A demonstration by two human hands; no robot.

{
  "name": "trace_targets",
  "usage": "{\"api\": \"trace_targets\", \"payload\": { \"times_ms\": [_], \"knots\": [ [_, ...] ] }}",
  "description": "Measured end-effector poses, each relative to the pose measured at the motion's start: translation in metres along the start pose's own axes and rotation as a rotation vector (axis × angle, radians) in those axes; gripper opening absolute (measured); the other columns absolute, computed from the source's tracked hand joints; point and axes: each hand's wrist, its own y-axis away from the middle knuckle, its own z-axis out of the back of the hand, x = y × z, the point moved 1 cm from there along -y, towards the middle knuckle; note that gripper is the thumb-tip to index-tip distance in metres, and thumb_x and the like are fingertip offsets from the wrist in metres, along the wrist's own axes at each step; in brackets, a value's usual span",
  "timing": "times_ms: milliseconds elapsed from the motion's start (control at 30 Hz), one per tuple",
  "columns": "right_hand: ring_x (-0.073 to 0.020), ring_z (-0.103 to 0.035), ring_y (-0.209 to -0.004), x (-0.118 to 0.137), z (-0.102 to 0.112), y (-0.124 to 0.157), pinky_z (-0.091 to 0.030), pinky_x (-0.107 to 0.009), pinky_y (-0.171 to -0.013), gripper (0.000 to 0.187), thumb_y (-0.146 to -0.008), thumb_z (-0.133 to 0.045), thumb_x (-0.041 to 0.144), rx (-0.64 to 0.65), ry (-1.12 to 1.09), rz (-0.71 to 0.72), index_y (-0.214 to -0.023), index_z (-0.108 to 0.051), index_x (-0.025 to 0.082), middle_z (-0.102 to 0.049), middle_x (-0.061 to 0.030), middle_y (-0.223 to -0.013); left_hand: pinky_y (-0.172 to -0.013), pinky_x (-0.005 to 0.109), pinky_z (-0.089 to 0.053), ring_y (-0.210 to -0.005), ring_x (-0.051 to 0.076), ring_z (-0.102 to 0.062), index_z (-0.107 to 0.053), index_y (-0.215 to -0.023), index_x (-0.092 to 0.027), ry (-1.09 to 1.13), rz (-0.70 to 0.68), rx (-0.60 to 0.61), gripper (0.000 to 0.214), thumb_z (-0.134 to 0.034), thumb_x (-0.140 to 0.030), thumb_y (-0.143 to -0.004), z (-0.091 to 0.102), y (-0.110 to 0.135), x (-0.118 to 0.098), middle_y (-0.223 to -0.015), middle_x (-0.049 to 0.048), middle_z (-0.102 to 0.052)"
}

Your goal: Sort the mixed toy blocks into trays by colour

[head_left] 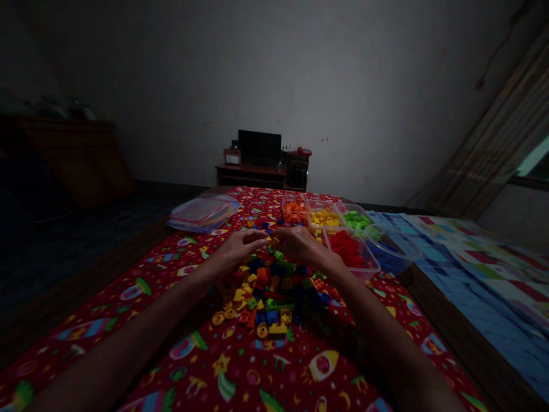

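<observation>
In the head view, both forearms reach forward, and the left hand point(240, 246) and right hand point(301, 245) are bent inward above the pile of blocks point(262, 277), fingertips near each other. A small yellow piece point(271, 241) shows between them; whether either hand grips it, one cannot tell. The blocks, of mixed bright colours, lie loosely on the red patterned cloth point(253, 377).

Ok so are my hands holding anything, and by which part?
A small yellow piece shows between the left hand and right hand; whether either holds it, and where, cannot be told.
</observation>
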Motion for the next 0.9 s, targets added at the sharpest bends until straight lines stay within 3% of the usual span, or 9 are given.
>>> {"api": "trace_targets", "payload": {
  "times_ms": [167,267,367,567,633,767,833,900],
  "knots": [
    [-0.0087,-0.047,-0.06,-0.02,0.018,0.008,-0.027,-0.021,-0.055,0.019,-0.084,-0.051,0.02,-0.075,0.121,-0.135,-0.098,-0.063,0.017,-0.062,-0.0023,-0.075,-0.073,0.031,-0.049,-0.082,0.022,-0.064,-0.071,-0.081,-0.021,-0.422,-0.091,-0.078,0.031,-0.059,-0.047,-0.069,0.03,-0.006,0.007,-0.088,0.0041,-0.072],
    [-0.0082,-0.044,-0.058,-0.03,0.028,0.013,-0.026,-0.021,-0.053,0.016,-0.081,-0.055,0.02,-0.062,0.149,-0.213,-0.094,-0.062,0.015,-0.06,-0.0019,-0.072,-0.067,0.027,-0.047,-0.077,0.022,-0.063,-0.071,-0.078,-0.022,-0.596,-0.048,0.079,0.027,-0.062,-0.043,-0.064,0.041,-0.006,0.015,-0.08,0.0029,-0.071],
    [-0.0074,-0.042,-0.054,-0.034,0.037,0.016,-0.026,-0.021,-0.051,0.014,-0.081,-0.057,0.026,0.012,0.137,-0.265,-0.081,-0.063,0.013,-0.058,-0.0007,-0.066,-0.06,0.026,-0.043,-0.07,0.021,-0.062,-0.07,-0.074,-0.021,-0.697,-0.02,0.215,0.026,-0.062,-0.042,-0.062,0.038,-0.003,0.02,-0.075,0.0031,-0.069],
    [-0.008,-0.047,-0.049,-0.051,0.047,0.022,-0.029,-0.021,-0.047,0.019,-0.079,-0.059,0.028,0.243,0.046,-0.387,-0.068,-0.063,0.014,-0.059,-0.0005,-0.058,-0.057,0.024,-0.039,-0.064,0.018,-0.058,-0.066,-0.066,-0.02,-0.751,-0.09,0.201,0.02,-0.055,-0.036,-0.068,0.029,0.0,0.02,-0.069,0.0027,-0.066],
    [-0.0098,-0.053,-0.052,-0.068,0.046,0.021,-0.034,-0.021,-0.049,0.018,-0.081,-0.056,0.028,0.12,-0.008,-0.467,-0.073,-0.064,0.013,-0.063,-0.0033,-0.064,-0.055,0.023,-0.037,-0.063,0.017,-0.057,-0.065,-0.065,-0.019,-0.746,-0.088,0.196,0.022,-0.055,-0.038,-0.069,0.03,-0.001,0.02,-0.067,0.0019,-0.065],
    [-0.0161,-0.061,-0.073,-0.104,0.043,0.021,-0.044,-0.026,-0.064,0.023,-0.085,-0.048,0.028,-0.438,0.1,-0.557,-0.094,-0.064,0.012,-0.067,-0.0132,-0.092,-0.052,0.022,-0.036,-0.06,0.016,-0.057,-0.064,-0.067,-0.019,-0.714,-0.046,0.196,0.025,-0.053,-0.04,-0.072,0.033,-0.001,0.017,-0.064,0.0001,-0.064],
    [-0.0187,-0.06,-0.079,-0.112,0.04,0.021,-0.044,-0.028,-0.07,0.025,-0.085,-0.049,0.028,-0.511,0.185,-0.559,-0.098,-0.063,0.012,-0.066,-0.0149,-0.095,-0.054,0.023,-0.038,-0.063,0.017,-0.058,-0.064,-0.067,-0.019,-0.692,-0.051,0.178,0.026,-0.052,-0.041,-0.072,0.033,-0.002,0.015,-0.066,0.0005,-0.065],
    [-0.0184,-0.059,-0.077,-0.11,0.037,0.019,-0.042,-0.028,-0.07,0.025,-0.085,-0.048,0.028,-0.447,0.214,-0.529,-0.097,-0.064,0.012,-0.066,-0.0127,-0.089,-0.059,0.024,-0.043,-0.069,0.018,-0.061,-0.066,-0.072,-0.019,-0.64,-0.048,0.114,0.027,-0.053,-0.043,-0.071,0.033,-0.004,0.014,-0.071,0.0014,-0.068]
  ]
}}
